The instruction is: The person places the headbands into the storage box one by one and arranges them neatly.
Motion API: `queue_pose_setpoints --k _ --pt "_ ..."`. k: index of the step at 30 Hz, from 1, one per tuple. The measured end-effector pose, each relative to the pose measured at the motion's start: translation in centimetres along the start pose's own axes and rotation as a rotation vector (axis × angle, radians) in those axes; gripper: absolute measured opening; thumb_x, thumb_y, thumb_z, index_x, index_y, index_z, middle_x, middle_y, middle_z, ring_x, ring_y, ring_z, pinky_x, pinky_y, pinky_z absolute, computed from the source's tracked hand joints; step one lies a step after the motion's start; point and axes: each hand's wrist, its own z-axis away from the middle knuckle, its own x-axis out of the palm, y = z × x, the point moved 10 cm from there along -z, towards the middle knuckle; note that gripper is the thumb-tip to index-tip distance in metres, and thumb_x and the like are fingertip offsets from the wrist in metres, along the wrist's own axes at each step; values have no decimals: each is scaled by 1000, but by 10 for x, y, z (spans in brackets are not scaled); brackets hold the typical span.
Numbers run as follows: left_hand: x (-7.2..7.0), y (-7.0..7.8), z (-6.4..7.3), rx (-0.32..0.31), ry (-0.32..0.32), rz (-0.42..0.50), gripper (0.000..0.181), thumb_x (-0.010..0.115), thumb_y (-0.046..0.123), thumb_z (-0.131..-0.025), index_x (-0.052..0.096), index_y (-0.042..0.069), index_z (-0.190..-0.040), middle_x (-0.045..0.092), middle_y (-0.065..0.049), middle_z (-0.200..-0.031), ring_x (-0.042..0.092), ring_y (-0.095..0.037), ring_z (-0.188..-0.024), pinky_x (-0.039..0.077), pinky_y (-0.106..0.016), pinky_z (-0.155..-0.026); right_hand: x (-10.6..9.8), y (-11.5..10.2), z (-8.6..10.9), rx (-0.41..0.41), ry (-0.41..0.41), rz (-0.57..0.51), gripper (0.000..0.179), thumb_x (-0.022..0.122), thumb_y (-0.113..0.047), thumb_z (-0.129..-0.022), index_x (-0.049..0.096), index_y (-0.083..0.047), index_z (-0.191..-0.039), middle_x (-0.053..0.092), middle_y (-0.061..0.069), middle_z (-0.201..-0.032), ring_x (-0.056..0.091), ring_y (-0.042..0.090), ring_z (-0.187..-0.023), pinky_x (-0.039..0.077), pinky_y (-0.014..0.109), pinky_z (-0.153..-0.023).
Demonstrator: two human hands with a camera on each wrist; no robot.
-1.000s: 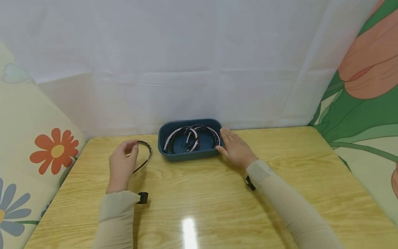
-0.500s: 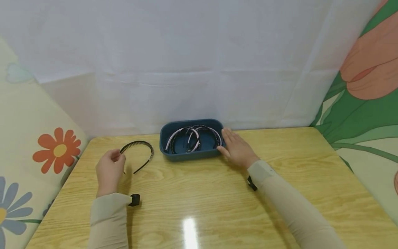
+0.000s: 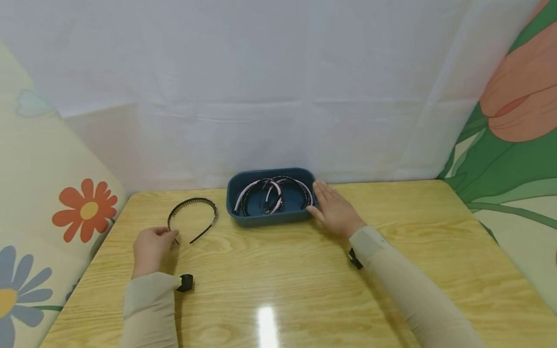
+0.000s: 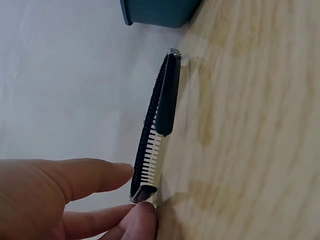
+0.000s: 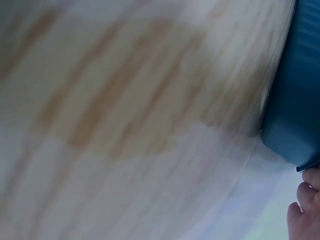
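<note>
On the left part of the table, a black toothed headband [image 3: 194,200] with a sparkly outer edge lies in an open arch, its ends facing the person. My left hand [image 3: 150,249] pinches its left end between thumb and fingers; in the left wrist view the comb teeth of the headband [image 4: 151,155] show beside the fingertips [image 4: 122,175]. A dark blue bin [image 3: 274,221] stands near the wall, holding several black and pale pink headbands [image 3: 279,191]. With straight fingers, my right hand [image 3: 336,209] rests against the bin's right end.
The wood-grain table [image 3: 270,270] runs back to a white cloth [image 3: 278,96] hanging close behind the bin. Flower-painted panels [image 3: 89,210] flank the table at left and right.
My left hand has moved left and toward the person with the headband, sliding along to its left end and lowering it onto the table. The right hand stays at the bin.
</note>
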Motion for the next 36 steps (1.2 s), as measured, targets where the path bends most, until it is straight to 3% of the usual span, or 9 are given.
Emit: queue_pose_setpoints --k 4,8,11,16,22,30,36 --pt "2 -5 -2 -19 -32 5 56 59 28 -101 53 -15 -137 55 -34 -135 52 -48 -122 48 -55 -98 0 0 0 -6 4 -2 73 35 -45 -111 15 5 -160 13 21 -167 11 34 -155 15 48 -125" --pt "0 -7 -4 -20 -28 29 55 61 28 -100 55 -15 -135 65 -31 -122 56 -47 -116 47 -54 -98 0 1 0 -3 11 -4 73 35 -45 -111 14 5 -160 13 20 -167 11 34 -155 15 48 -126" --pt "-3 -7 -4 -27 -7 43 53 64 26 -98 56 -15 -131 67 -30 -116 58 -45 -112 47 -52 -94 -1 1 0 -2 13 -6 73 35 -45 -111 14 5 -160 13 20 -167 11 34 -155 15 47 -126" --pt "-5 -8 -2 -39 20 34 47 66 22 -96 60 -14 -124 58 -34 -126 53 -45 -113 46 -48 -87 -1 1 1 3 4 -12 72 36 -44 -111 14 5 -160 12 20 -167 10 33 -155 13 46 -126" --pt "-6 -6 -1 -30 37 1 38 65 17 -93 65 -14 -117 62 -33 -119 56 -44 -106 47 -39 -74 -1 0 2 2 1 -16 73 35 -44 -111 14 5 -160 12 21 -167 11 34 -155 15 48 -126" --pt "-6 -8 -4 -33 24 -15 37 60 19 -97 67 -14 -112 66 -31 -109 58 -43 -102 50 -52 -84 -3 -1 2 -15 16 -23 72 37 -42 -111 15 7 -159 14 23 -166 13 35 -155 16 48 -125" --pt "-5 -7 -3 -33 -12 -20 42 58 21 -99 64 -15 -118 64 -32 -115 57 -44 -107 50 -53 -87 1 2 1 -12 11 -10 72 36 -43 -111 14 6 -159 12 21 -167 11 34 -155 14 46 -126"
